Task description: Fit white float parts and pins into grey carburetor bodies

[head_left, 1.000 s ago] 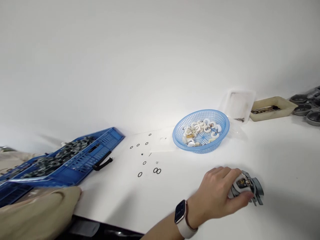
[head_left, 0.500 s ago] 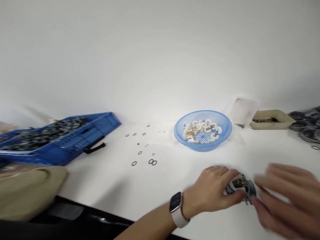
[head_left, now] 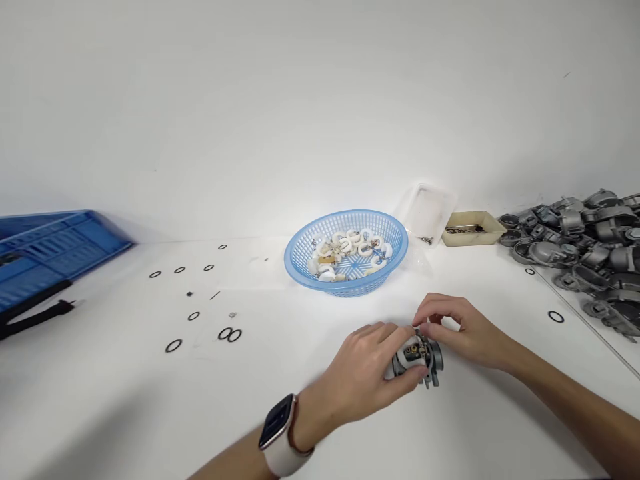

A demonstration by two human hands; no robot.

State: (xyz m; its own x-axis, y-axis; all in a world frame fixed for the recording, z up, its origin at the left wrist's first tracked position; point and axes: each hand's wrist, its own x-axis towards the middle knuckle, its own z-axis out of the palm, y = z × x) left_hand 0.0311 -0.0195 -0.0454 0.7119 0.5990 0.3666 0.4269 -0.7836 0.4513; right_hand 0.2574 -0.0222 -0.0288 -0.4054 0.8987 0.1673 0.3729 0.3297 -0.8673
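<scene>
A metal carburetor (head_left: 434,357) with a white float ring and brass parts showing lies on the white table, low and right of the middle. My left hand (head_left: 373,363), a watch on its wrist, is wrapped around the carburetor from the left, thumb below and fingers over the top. From the right, my right hand (head_left: 457,327) reaches to the carburetor's upper edge with thumb and forefinger in a pinch. Whatever sits between those fingertips is too small or hidden to name.
Beyond my hands stands a blue plastic basket (head_left: 290,261) holding white float rings. Right of it are a clear plastic tray (head_left: 431,210), a beige box (head_left: 474,238) with small metal parts, and piled carburetor bodies (head_left: 595,240). Black rubber rings (head_left: 173,345) and a blue crate (head_left: 60,257) lie left.
The view has swung right, bringing more of the carburetor pile in. My right hand, blurred before at the carburetor's right, now pinches at its upper edge. My left hand keeps its hold.
</scene>
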